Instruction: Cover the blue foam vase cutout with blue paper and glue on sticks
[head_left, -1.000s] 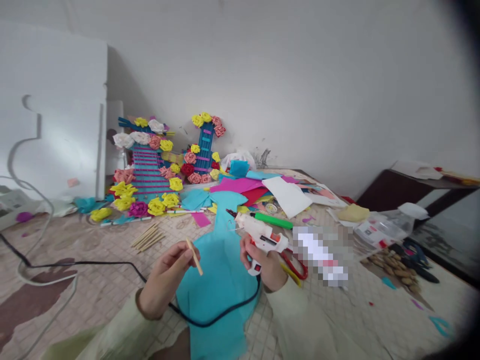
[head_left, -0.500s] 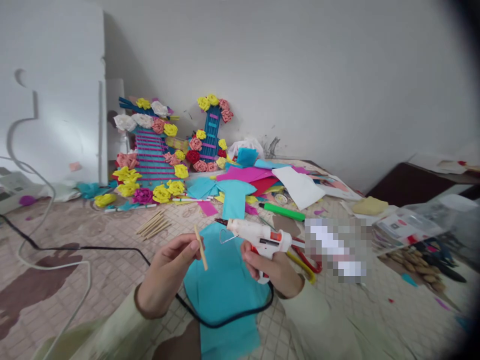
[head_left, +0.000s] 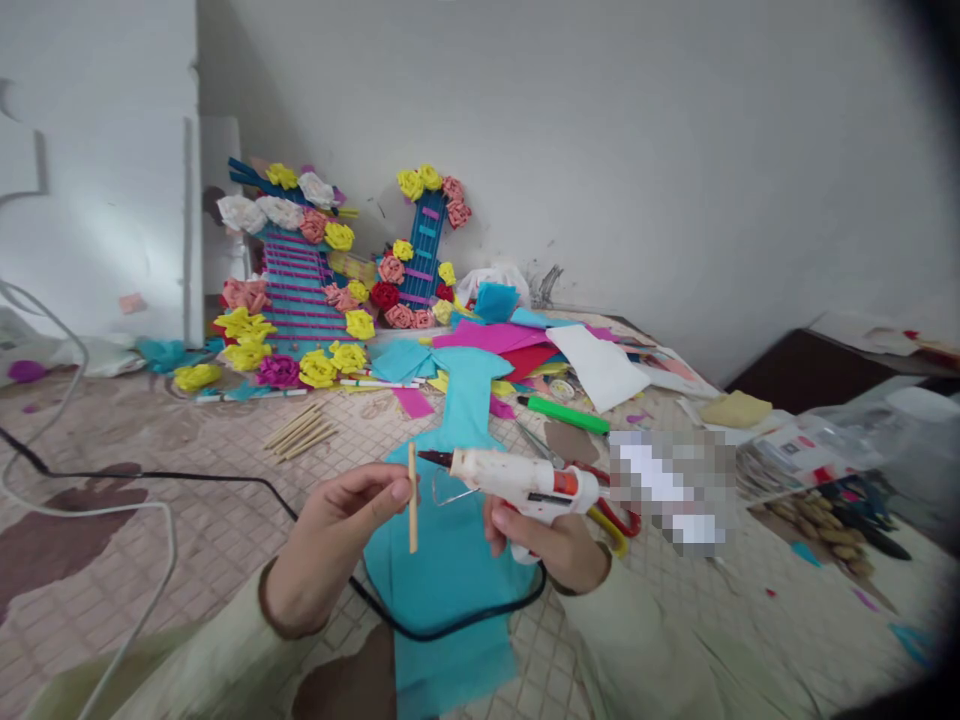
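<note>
Between thumb and fingers, my left hand pinches a short wooden stick, held nearly upright. My right hand is wrapped round the handle of a white glue gun with an orange part at the back. The gun's dark nozzle points left, and its tip is right beside the upper part of the stick; whether they touch I cannot tell. Under both hands lies a guitar-shaped turquoise paper piece. A black cord loops across it from the glue gun.
Several wooden sticks lie at the left. Flower-covered paper models stand against the wall. Coloured paper sheets, a green marker and red-and-yellow-handled scissors lie behind and right. A white cable runs along the left.
The stick has turned more upright and is closer to the glue gun's nozzle. The gun has shifted slightly down, with its tip now beside the stick. The camera view has moved a little.
</note>
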